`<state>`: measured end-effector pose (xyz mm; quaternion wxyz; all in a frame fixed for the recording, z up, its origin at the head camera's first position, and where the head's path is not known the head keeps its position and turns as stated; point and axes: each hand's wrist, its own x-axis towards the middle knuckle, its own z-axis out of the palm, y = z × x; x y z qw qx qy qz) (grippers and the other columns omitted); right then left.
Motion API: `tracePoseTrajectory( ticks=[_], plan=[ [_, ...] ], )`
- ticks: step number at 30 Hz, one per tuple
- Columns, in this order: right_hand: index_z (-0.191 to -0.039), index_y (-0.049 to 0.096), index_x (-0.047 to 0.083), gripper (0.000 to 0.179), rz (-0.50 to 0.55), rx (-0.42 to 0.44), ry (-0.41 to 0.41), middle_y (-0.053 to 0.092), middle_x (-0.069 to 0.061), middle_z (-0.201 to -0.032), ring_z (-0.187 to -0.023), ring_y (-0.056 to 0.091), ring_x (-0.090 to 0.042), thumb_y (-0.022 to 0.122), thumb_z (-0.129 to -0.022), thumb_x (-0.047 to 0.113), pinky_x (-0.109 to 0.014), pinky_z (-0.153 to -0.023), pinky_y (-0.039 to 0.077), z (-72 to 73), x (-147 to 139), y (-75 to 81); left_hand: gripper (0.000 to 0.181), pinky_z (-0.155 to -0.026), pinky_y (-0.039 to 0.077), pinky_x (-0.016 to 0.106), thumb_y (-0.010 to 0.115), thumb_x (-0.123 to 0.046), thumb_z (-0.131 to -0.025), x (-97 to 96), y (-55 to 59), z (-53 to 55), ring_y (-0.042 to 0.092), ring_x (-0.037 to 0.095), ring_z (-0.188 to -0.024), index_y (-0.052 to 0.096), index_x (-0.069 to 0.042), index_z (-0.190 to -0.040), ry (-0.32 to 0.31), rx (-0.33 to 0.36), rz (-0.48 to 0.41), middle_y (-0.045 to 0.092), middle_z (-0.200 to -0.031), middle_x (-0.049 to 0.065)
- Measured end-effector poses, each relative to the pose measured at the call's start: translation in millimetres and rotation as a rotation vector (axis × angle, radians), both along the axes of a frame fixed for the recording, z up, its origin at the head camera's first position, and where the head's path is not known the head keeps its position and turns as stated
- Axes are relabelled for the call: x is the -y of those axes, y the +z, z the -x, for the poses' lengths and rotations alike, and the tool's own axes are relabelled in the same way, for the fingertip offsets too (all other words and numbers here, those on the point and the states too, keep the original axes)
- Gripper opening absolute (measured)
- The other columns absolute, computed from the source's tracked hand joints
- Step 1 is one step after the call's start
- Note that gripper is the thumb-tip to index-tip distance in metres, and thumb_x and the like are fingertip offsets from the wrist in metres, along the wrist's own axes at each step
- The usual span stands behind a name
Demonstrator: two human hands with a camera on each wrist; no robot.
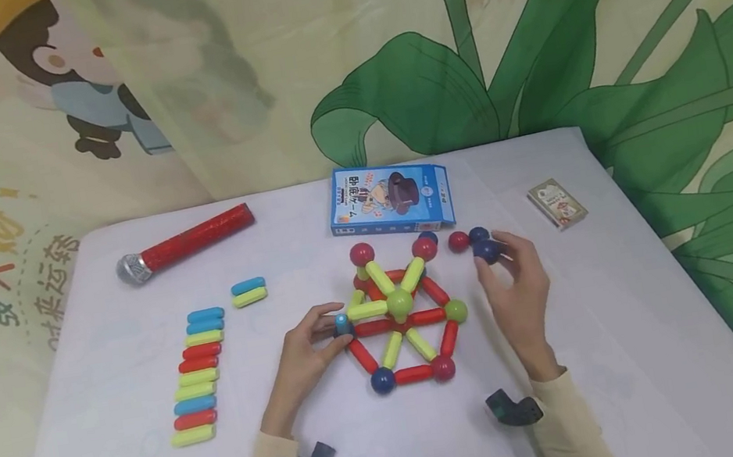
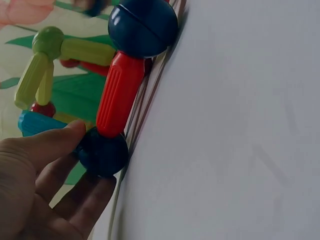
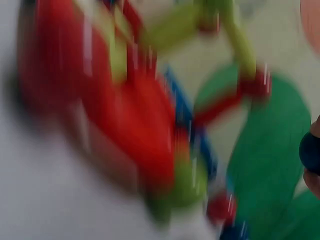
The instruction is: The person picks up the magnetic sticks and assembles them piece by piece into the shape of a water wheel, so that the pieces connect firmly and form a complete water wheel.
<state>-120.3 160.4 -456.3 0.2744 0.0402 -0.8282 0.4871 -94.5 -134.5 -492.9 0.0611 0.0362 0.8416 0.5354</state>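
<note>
A magnetic construction of red and yellow-green sticks joined by balls [image 1: 414,374] stands in the middle of the table, a hexagonal base with a raised part. At its left corner my left hand [image 1: 303,352] grips a short blue stick [image 2: 37,123] that stands on a dark blue ball [image 2: 104,152]. The thumb lies at their joint and other fingertips touch the ball. Right of the construction, my right hand [image 1: 518,293] pinches a dark blue ball [image 1: 486,251] between thumb and fingers. Another blue ball [image 1: 478,234] and a red ball [image 1: 458,242] lie close behind it.
Loose coloured sticks [image 1: 194,377] lie in a column at left, with two more sticks [image 1: 250,297] nearby. A red microphone-shaped tube [image 1: 197,236], a blue box [image 1: 390,197] and a small card box [image 1: 557,202] lie towards the back. Black curved pieces [image 1: 513,408] show beside both wrists.
</note>
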Motion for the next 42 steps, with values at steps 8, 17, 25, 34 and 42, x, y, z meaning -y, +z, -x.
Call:
tracePoseTrajectory(
  ticks=[8, 17, 25, 34, 42],
  plan=[
    [-0.126, 0.055, 0.002, 0.053, -0.156, -0.112, 0.595, 0.062, -0.011, -0.121, -0.114, 0.059, -0.021, 0.078, -0.078, 0.005, -0.027, -0.095, 0.049, -32.0, 90, 28.9, 0.043, -0.097, 0.048, 0.044, 0.076, -0.003, -0.079, -3.7, -2.5, -3.9, 0.067, 0.02, -0.104, 0.062, -0.016, -0.118, -0.042, -0.084, -0.038, 0.073, -0.104, 0.001],
    [-0.133, 0.053, 0.009, 0.059, -0.548, -0.082, 0.609, 0.063, -0.003, -0.121, -0.116, 0.057, -0.014, 0.079, -0.08, 0.018, -0.033, -0.107, 0.04, -24.3, 112, 20.5, 0.05, -0.098, 0.047, 0.046, 0.074, 0.005, -0.075, -4.6, -1.7, -5.5, 0.065, 0.027, -0.106, 0.061, -0.006, -0.123, -0.035, -0.119, -0.016, 0.071, -0.109, 0.011],
    [-0.136, 0.052, 0.009, 0.069, -0.671, -0.083, 0.582, 0.058, -0.006, -0.132, -0.128, 0.05, -0.023, 0.082, -0.076, 0.022, -0.044, -0.114, 0.028, -19.2, 102, 30.9, 0.058, -0.103, 0.041, 0.053, 0.077, -0.017, -0.08, 4.1, 9.7, -10.1, 0.052, 0.03, -0.124, 0.053, -0.015, -0.132, -0.148, -0.127, -0.097, 0.057, -0.133, 0.006],
    [-0.14, 0.048, 0.013, 0.078, -0.871, -0.039, 0.574, 0.062, -0.006, -0.128, -0.127, 0.05, -0.025, 0.085, -0.071, 0.019, -0.049, -0.116, 0.02, -13.7, 95, 29.4, 0.04, -0.102, 0.041, 0.051, 0.065, -0.014, -0.089, -0.9, 17.7, -12.1, 0.059, 0.023, -0.115, 0.057, -0.014, -0.128, -0.084, -0.189, -0.175, 0.063, -0.125, 0.005],
    [-0.134, 0.055, 0.011, 0.063, -0.656, -0.082, 0.611, 0.064, -0.004, -0.125, -0.12, 0.056, -0.024, 0.08, -0.076, 0.011, -0.049, -0.116, 0.021, -11.0, 91, 21.8, 0.037, -0.103, 0.04, 0.052, 0.063, -0.012, -0.09, -2.1, 18.2, -12.6, 0.06, 0.023, -0.114, 0.058, -0.013, -0.127, -0.066, -0.184, -0.219, 0.064, -0.122, 0.004]
  ],
)
